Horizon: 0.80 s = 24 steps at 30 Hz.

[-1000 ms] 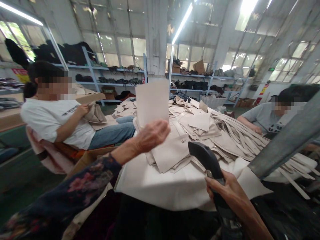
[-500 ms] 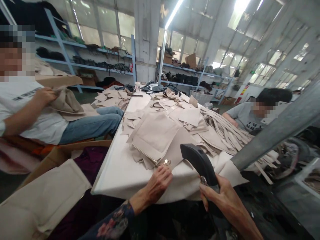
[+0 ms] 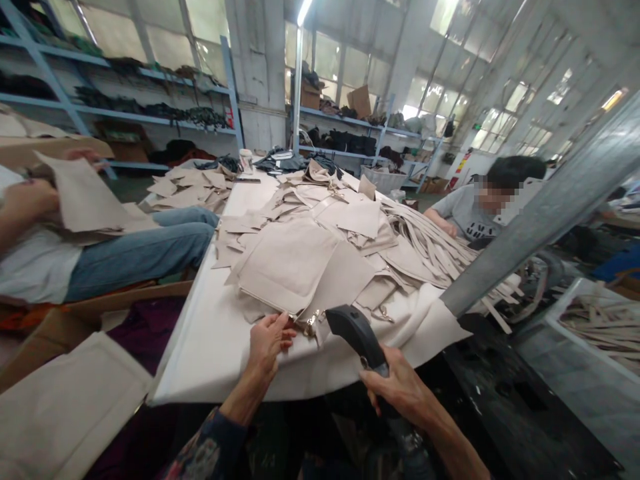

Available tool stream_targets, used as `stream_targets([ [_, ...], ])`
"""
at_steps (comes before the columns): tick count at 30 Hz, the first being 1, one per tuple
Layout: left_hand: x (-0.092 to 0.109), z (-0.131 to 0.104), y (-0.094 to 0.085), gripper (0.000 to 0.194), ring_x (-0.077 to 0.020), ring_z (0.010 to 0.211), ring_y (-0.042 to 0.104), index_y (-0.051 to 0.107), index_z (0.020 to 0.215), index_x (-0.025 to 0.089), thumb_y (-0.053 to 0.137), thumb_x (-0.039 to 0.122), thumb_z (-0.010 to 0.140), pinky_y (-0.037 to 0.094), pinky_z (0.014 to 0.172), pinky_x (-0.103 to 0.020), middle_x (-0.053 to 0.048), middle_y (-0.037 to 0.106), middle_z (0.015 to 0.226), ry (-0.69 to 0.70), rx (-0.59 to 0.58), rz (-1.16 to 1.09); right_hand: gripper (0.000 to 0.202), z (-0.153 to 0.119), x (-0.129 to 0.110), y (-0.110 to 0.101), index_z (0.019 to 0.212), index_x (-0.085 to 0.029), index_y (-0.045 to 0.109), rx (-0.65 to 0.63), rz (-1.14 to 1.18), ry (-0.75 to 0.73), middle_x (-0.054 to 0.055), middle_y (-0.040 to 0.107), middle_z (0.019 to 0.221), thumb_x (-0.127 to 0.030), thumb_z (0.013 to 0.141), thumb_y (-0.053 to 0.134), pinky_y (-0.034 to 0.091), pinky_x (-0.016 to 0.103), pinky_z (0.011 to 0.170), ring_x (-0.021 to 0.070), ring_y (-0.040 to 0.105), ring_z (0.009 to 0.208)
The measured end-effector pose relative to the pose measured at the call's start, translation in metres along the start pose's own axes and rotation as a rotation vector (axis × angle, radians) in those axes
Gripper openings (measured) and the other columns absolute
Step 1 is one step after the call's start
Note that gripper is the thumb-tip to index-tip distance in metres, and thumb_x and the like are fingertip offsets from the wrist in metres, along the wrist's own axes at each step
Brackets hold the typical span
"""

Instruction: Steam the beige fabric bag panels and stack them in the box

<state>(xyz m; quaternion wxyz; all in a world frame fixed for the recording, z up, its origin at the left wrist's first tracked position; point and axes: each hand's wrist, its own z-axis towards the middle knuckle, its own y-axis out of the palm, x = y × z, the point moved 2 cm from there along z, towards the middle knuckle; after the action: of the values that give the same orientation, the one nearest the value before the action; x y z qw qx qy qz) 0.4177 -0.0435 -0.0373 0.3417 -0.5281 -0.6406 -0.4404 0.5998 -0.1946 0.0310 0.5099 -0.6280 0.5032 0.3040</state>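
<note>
My left hand point(image 3: 270, 341) pinches the near corner of a flat beige pouch point(image 3: 287, 257) with thumb and forefinger. The pouch has a stitched border and lies on top of other beige pieces. Just right of those fingertips, brass-coloured metal clasps point(image 3: 313, 321) rest at the table's near side. My right hand point(image 3: 400, 383) is wrapped around a black curved tool point(image 3: 355, 330) with a broad, blunt tip. That tip points up and left, close to the clasps. The tool's lower end is dark and partly hidden below my hand.
Beige pieces and long straps point(image 3: 430, 240) are heaped on the white-covered table point(image 3: 200, 353). A slanted metal post point(image 3: 540, 213) stands right. One co-worker sits left, holding a beige piece point(image 3: 83, 193); another sits at right. A carton point(image 3: 65, 340) and a plastic crate point(image 3: 560, 360) flank the table.
My left hand has gone from the clasps to the pouch's corner, leaving the clasps on the table. The view has turned right. The left co-worker's beige piece is now spread out.
</note>
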Motion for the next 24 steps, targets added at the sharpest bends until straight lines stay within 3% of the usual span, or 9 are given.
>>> stream_targets([
  [7,0.008,0.001,0.003,0.017,-0.0096,0.041,0.054,0.055,0.072,0.009,0.062,0.023,0.076,0.041,0.036,-0.019,-0.002,0.060,0.057,-0.075,0.035,-0.003,0.007,0.019,0.002,0.011,0.079,-0.019,0.045,-0.044,0.014,-0.006,-0.007,0.054,0.046,-0.019,0.077,0.052,0.042,0.018,0.037,0.0096,0.050,0.037],
  [15,0.012,0.009,0.002,0.015,-0.0106,0.038,0.053,0.055,0.068,0.008,0.059,0.019,0.078,0.042,0.036,-0.019,-0.003,0.058,0.049,-0.127,0.027,-0.020,0.012,0.009,0.003,-0.013,0.083,-0.018,0.045,0.089,0.011,-0.013,-0.006,0.055,0.048,-0.026,0.080,0.054,0.044,0.020,0.039,0.0106,0.052,0.039],
  [24,0.014,0.013,-0.001,0.015,-0.0107,0.037,0.052,0.057,0.067,0.009,0.063,0.021,0.073,0.042,0.037,-0.019,-0.003,0.059,0.048,-0.167,0.023,-0.025,0.008,0.009,0.008,0.007,0.083,-0.019,0.045,-0.045,0.054,-0.004,-0.007,0.054,0.049,-0.021,0.078,0.051,0.041,0.018,0.038,0.0097,0.050,0.039],
])
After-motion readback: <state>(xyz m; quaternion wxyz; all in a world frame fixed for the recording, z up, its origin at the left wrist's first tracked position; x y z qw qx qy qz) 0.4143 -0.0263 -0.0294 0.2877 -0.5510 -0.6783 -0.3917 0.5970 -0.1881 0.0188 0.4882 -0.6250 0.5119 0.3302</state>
